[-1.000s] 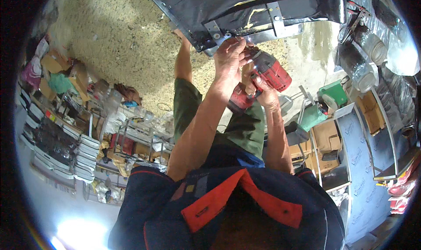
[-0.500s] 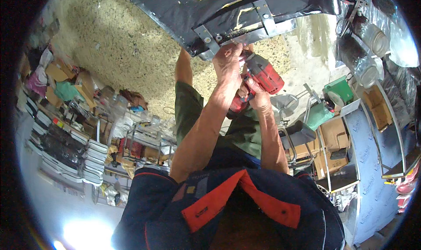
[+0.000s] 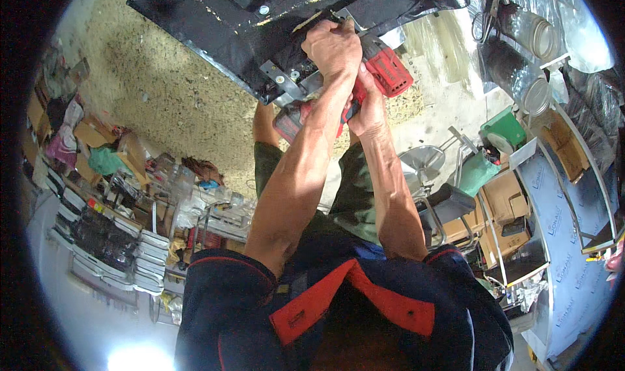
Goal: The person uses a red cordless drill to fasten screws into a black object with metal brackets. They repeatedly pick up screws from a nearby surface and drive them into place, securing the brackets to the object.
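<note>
A red and black power drill is in my right hand, whose fingers wrap round its handle. Its dark front end points at a black covered panel, and the tip is hidden behind my left hand. That hand is closed, fingertips pinched against the panel beside a metal bracket; whatever lies between them cannot be made out. Nearer to me, a second metal bracket with round bolt heads sits at the panel's edge. The drill's battery end shows partly behind my left forearm.
Clear plastic jars and scissors are at the far right. Below them stand a green container, cardboard boxes and a round-seated metal stool. Clutter and stacked pale-edged pieces fill the left side. The floor is speckled.
Both hands and the drill have moved farther from me, from the nearer bracket to the farther one. The panel appears lower and more to the left in view.
</note>
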{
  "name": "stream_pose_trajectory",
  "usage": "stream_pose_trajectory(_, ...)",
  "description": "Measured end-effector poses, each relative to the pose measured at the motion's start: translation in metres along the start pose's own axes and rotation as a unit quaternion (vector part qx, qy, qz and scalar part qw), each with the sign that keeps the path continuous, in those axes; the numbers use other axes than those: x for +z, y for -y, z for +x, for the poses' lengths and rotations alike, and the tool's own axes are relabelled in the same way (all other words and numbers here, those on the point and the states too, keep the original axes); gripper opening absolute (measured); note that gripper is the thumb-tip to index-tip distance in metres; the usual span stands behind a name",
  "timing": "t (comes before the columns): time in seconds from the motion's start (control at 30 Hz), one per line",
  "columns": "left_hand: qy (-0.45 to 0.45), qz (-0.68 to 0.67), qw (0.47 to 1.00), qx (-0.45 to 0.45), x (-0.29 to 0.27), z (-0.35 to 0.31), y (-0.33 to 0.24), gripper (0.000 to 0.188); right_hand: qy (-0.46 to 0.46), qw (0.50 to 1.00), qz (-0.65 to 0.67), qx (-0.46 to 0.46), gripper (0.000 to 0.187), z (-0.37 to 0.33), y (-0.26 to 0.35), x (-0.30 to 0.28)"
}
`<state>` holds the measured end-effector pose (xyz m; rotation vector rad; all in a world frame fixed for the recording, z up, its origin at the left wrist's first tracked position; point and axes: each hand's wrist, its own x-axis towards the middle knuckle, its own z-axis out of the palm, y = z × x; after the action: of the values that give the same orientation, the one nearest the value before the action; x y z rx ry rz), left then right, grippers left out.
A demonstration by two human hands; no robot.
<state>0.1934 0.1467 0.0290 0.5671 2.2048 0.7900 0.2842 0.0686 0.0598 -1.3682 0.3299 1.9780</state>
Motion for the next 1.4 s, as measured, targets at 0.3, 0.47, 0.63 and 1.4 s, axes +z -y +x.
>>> stream_pose_trajectory(0.3,0.087,-0.113,0.975,-0.172,-0.005,-0.019,0.03,0.021,0.059,0.997,-0.043,0.014,0.036,-0.017,-0.008,-0.018)
stream_pose_trajectory(0.47,0.09,-0.171,0.978,-0.084,-0.025,-0.014,0.017,0.022,0.107,0.994,-0.011,0.008,0.036,0.006,-0.008,-0.015)
stream_pose_trajectory(0.63,0.066,-0.213,0.962,-0.159,-0.08,-0.028,0.029,0.012,0.177,0.983,-0.007,0.039,0.056,-0.011,0.007,-0.039)
stream_pose_trajectory(1.4,0.09,0.045,0.995,-0.027,-0.018,0.023,-0.008,0.029,0.081,0.994,0.051,0.048,0.04,0.012,-0.003,0.017)
